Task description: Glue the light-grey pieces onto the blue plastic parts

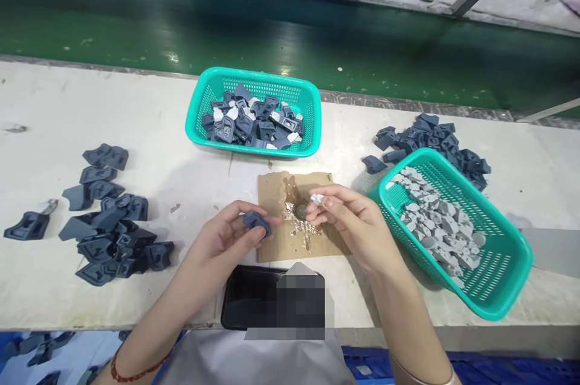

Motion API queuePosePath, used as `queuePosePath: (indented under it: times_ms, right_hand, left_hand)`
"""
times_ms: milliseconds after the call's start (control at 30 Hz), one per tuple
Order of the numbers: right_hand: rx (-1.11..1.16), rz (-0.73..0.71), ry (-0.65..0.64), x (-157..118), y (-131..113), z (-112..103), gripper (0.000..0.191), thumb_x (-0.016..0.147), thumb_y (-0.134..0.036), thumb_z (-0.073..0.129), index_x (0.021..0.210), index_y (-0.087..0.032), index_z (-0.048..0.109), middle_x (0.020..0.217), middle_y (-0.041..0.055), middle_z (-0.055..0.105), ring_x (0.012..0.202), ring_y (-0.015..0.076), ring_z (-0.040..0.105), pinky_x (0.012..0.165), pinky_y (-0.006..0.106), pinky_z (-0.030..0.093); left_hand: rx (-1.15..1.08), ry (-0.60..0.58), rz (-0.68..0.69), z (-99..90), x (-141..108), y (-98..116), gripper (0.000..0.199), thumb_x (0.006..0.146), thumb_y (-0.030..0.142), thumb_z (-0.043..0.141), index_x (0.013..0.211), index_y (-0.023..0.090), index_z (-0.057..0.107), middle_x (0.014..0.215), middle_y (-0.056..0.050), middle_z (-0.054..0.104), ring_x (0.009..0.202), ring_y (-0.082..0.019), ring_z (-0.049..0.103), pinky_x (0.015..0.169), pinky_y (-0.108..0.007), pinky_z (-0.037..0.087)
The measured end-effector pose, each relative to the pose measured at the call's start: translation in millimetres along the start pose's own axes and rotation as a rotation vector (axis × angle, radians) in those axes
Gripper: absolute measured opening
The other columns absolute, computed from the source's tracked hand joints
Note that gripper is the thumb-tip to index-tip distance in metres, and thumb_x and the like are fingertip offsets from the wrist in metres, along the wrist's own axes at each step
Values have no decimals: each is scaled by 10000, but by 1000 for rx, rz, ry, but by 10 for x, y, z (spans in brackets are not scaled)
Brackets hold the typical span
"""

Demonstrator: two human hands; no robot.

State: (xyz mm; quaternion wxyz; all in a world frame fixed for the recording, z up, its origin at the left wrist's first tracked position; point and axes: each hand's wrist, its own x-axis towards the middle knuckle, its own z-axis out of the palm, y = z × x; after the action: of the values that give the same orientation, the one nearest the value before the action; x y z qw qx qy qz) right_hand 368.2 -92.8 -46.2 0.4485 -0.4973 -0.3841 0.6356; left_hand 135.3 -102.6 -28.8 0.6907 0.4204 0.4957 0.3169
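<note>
My left hand (233,232) pinches a dark blue-grey plastic part (257,223) between thumb and fingers, left of the cardboard piece's middle. In my right hand (351,219) a small white plastic piece (316,199) is held between thumb and forefinger. Below that hand a small round dark dish or cap (301,211) sits on the cardboard (272,249), with shiny wet-looking spatter around it. The two held pieces are apart. A green basket (498,306) beside my right forearm holds many small light-grey pieces (446,228).
Another green basket (254,151) at the back holds dark parts with white pieces among them. Loose dark parts lie in a left pile (111,240) and a right pile (430,137). A black phone (249,297) lies at the front edge. Beyond the table runs a green belt-like surface (136,16).
</note>
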Motion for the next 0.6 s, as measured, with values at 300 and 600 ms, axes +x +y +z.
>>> queuePosePath:
  times_ms: [300, 600]
  right_hand:
    - [-33, -75, 67, 7, 5, -19, 251, 860, -409, 772, 1054, -257, 724, 958, 49, 822, 911, 206, 764, 855, 364, 617]
    - [-404, -298, 146, -85, 47, -21, 62, 882, -215, 742, 917, -261, 766, 1022, 34, 786, 908, 190, 743, 791, 321, 612]
  left_hand:
    - [43, -22, 26, 125, 56, -11, 126, 917, 292, 686, 1022, 233, 723, 1025, -36, 774, 980, -201, 722, 849, -280, 574]
    - [137, -11, 38, 128, 96, -120, 148, 915, 328, 702, 1024, 241, 752, 1131, -30, 788, 1050, -203, 707, 949, -292, 538]
